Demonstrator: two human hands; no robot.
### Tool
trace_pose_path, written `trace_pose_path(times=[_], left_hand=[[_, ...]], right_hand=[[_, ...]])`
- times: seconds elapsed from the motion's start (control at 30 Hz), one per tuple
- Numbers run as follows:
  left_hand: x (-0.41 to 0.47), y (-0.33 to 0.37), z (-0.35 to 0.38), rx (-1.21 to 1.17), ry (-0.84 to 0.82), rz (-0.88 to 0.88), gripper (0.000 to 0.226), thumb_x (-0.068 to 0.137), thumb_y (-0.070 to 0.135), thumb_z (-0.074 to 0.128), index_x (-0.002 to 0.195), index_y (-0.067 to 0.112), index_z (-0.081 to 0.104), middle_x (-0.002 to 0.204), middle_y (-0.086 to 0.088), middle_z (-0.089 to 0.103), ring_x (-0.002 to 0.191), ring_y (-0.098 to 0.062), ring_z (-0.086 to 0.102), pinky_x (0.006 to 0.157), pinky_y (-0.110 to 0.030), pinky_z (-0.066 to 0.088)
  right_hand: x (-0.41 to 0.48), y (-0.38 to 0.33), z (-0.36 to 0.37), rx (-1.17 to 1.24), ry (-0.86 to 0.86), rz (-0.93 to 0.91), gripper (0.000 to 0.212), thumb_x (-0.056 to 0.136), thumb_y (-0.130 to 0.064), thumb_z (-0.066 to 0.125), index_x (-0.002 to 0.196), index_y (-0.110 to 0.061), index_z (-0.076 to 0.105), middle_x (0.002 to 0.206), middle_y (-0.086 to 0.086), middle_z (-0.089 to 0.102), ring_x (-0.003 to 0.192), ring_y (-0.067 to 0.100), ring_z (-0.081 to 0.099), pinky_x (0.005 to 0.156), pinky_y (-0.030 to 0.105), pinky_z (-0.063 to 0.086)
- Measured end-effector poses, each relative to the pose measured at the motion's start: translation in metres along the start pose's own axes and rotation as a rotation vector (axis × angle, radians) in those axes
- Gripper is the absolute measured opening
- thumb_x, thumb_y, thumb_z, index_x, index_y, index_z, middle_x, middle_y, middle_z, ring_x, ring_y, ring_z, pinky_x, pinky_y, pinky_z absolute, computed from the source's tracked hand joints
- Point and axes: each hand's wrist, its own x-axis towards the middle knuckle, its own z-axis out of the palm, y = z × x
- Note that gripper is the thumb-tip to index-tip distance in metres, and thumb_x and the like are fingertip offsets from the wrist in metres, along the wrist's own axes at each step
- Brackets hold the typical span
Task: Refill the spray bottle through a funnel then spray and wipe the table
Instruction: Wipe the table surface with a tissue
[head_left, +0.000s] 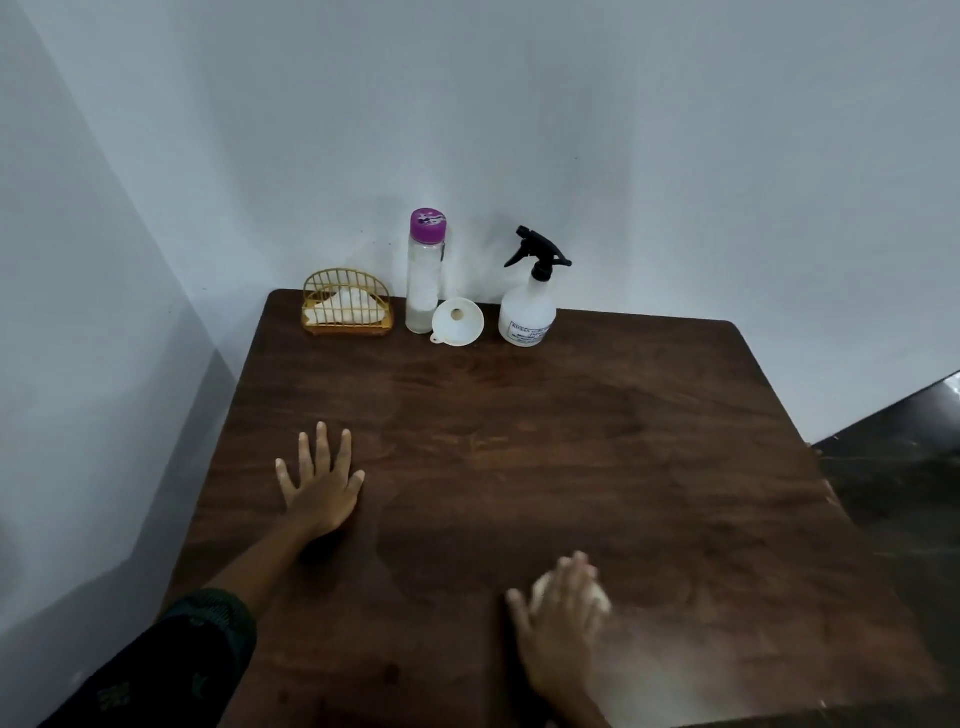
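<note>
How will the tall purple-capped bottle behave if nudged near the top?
Probably tips easily: the purple-capped bottle is tall, narrow and upright. Its round body would likely roll once down, perhaps into the funnel beside it. Smooth clear wall may be slippery.

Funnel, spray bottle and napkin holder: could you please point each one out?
funnel (465, 327): head view, white bowl.
spray bottle (527, 309): head view, white body above label.
napkin holder (348, 328): head view, gold base.
</note>
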Motion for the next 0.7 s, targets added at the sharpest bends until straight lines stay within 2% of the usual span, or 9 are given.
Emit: trace_pose_path(times=[0.07,0.1,0.17,0.27,0.37,0.5,0.6,0.67,0.7], left_hand=[[-0.001,0.002,0.000,-0.024,0.028,-0.023,0.063,0.101,0.044,0.023,0.149,0.027,-0.014,0.156,-0.004,-0.027,0.143,-0.027,-0.025,0.113,-0.056,-0.010],[-0.003,0.009,0.001,-0.044,0.046,-0.038,0.064,0.101,0.042,0.027,0.150,0.026,-0.010,0.157,-0.005,-0.024,0.144,-0.028,-0.023,0.114,-0.056,-0.009],[-0.009,0.027,0.004,-0.101,0.118,-0.046,0.064,0.099,0.036,0.037,0.152,0.025,0.002,0.159,-0.007,-0.014,0.145,-0.029,-0.016,0.115,-0.056,-0.004],[-0.024,0.070,0.014,-0.166,0.232,0.097,0.057,0.096,0.025,0.046,0.148,0.026,0.024,0.160,-0.002,0.009,0.147,-0.026,-0.007,0.116,-0.052,0.000],[-0.040,0.127,0.032,-0.166,0.278,0.282,0.047,0.094,0.019,0.047,0.139,0.030,0.042,0.154,0.006,0.028,0.146,-0.017,0.006,0.117,-0.044,0.001],[-0.053,0.217,0.060,-0.207,0.217,0.474,0.038,0.094,0.016,0.047,0.128,0.031,0.054,0.143,0.013,0.043,0.143,-0.013,0.019,0.115,-0.036,0.013],[-0.058,0.294,0.081,-0.254,0.120,0.569,0.035,0.094,0.013,0.047,0.122,0.029,0.059,0.135,0.015,0.050,0.135,-0.008,0.029,0.111,-0.026,0.022],[-0.062,0.341,0.089,-0.320,0.028,0.610,0.033,0.093,0.010,0.048,0.119,0.026,0.061,0.127,0.012,0.056,0.123,-0.005,0.043,0.106,-0.019,0.031],[-0.065,0.375,0.095,-0.370,-0.023,0.616,0.033,0.093,0.008,0.049,0.119,0.024,0.062,0.124,0.010,0.059,0.114,-0.001,0.050,0.102,-0.016,0.036]], right_hand=[[0.002,-0.028,0.004,-0.048,0.074,-0.258,0.065,0.098,-0.046,0.013,0.148,-0.004,0.009,0.155,0.012,0.009,0.145,0.027,-0.004,0.113,0.045,0.005],[0.005,-0.031,0.006,-0.075,0.060,-0.396,0.062,0.097,-0.040,0.023,0.147,-0.005,0.017,0.157,0.010,0.002,0.145,0.025,-0.006,0.112,0.041,0.005],[0.009,-0.024,0.005,-0.103,0.004,-0.636,0.060,0.084,-0.037,0.039,0.138,-0.008,0.039,0.158,0.010,0.007,0.145,0.023,-0.004,0.112,0.038,0.010],[0.016,0.015,0.002,-0.035,0.013,-0.814,0.045,0.097,-0.024,0.033,0.141,-0.013,0.035,0.156,0.003,0.019,0.145,0.019,0.011,0.112,0.035,0.022],[0.040,0.079,-0.011,0.077,0.062,-0.749,0.038,0.103,-0.022,0.026,0.132,-0.011,0.048,0.152,0.001,0.030,0.142,0.014,0.022,0.112,0.033,0.026],[0.089,0.190,-0.045,0.076,0.138,-0.506,0.047,0.102,-0.023,0.015,0.126,-0.008,0.052,0.155,-0.010,0.023,0.143,0.006,0.013,0.115,0.028,0.016],[0.128,0.273,-0.074,0.080,0.153,-0.260,0.044,0.093,-0.016,0.029,0.116,-0.003,0.064,0.133,0.008,0.056,0.141,-0.004,0.009,0.112,0.020,0.013],[0.146,0.306,-0.091,0.194,0.195,-0.068,0.042,0.086,-0.014,0.036,0.112,-0.002,0.067,0.128,0.007,0.058,0.136,-0.003,0.030,0.107,0.013,0.019],[0.155,0.326,-0.105,0.256,0.200,0.036,0.038,0.086,-0.011,0.041,0.113,-0.003,0.067,0.129,0.006,0.056,0.130,0.006,0.044,0.105,0.013,0.026]])
